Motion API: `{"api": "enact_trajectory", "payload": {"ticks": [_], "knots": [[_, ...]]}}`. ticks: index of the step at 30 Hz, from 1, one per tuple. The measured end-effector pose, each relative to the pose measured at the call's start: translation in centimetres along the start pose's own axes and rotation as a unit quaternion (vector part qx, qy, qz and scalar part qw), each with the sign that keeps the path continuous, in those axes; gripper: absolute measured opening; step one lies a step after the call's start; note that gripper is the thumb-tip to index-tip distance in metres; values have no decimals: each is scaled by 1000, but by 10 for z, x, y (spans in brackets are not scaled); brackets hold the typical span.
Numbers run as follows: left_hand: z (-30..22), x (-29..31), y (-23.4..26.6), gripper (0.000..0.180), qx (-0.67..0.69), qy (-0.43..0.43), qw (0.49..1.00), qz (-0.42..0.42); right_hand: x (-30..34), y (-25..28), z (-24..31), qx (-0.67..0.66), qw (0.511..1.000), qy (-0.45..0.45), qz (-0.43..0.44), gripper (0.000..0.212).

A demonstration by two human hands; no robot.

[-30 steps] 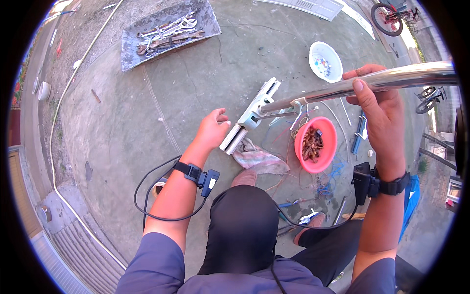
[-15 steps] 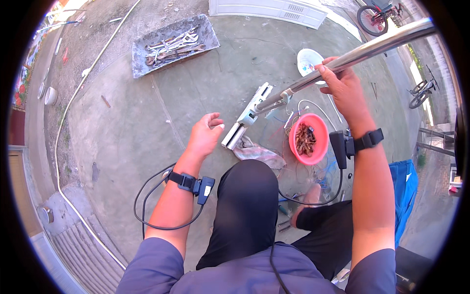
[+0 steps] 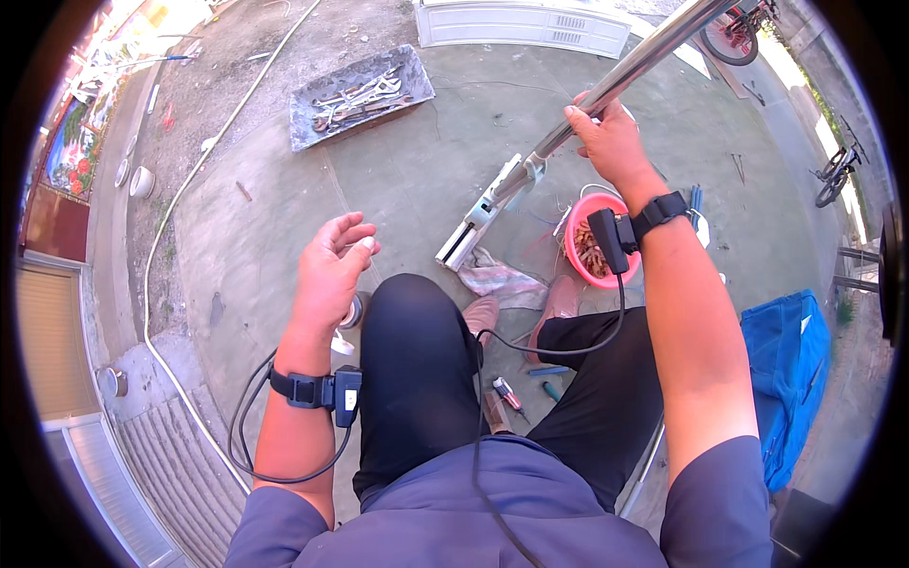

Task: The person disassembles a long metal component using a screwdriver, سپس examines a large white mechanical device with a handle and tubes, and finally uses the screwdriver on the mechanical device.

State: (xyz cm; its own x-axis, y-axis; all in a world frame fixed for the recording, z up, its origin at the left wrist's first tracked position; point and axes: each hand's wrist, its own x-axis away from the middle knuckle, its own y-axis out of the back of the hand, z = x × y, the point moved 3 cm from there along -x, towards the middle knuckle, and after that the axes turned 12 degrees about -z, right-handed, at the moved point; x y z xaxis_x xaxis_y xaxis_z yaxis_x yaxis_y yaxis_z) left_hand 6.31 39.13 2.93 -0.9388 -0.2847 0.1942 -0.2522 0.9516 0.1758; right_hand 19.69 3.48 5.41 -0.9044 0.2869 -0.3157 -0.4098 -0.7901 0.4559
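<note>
Holding a metal pole [image 3: 644, 59] over the floor [image 3: 256, 275], the right hand [image 3: 611, 139] curls round it; the left hand [image 3: 329, 265], half-open, is empty. A grey tray [image 3: 414, 69] holds wrenches [image 3: 365, 97]; a pink bowl [image 3: 598, 203], brown pieces [image 3: 589, 251].

The pole [image 3: 644, 64] in my right hand [image 3: 611, 140] is smooth, glossy metal. Near the centre of the frame I see a matt cloth rag [image 3: 504, 280] and a smooth plastic bowl [image 3: 597, 203]; at the upper left, shiny metal wrenches [image 3: 367, 97] in a rough, matt tray [image 3: 305, 112].
</note>
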Motion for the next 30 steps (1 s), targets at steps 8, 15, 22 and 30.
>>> {"api": "enact_trajectory", "payload": {"ticks": [8,15,22,30], "knots": [[-81,-29,-47,39,14,-130,991,12,7,25,-21,-55,998,-9,-39,29],[-47,-68,-65,37,-13,-115,993,-11,26,26,-9,-94,993,-29,-64,23],[40,-80,-67,37,-151,-9,987,55,18,18,-4,-80,995,31,-55,21],[186,-66,-106,49,-241,154,958,-3,4,10,2,-127,988,75,-44,21]]}}
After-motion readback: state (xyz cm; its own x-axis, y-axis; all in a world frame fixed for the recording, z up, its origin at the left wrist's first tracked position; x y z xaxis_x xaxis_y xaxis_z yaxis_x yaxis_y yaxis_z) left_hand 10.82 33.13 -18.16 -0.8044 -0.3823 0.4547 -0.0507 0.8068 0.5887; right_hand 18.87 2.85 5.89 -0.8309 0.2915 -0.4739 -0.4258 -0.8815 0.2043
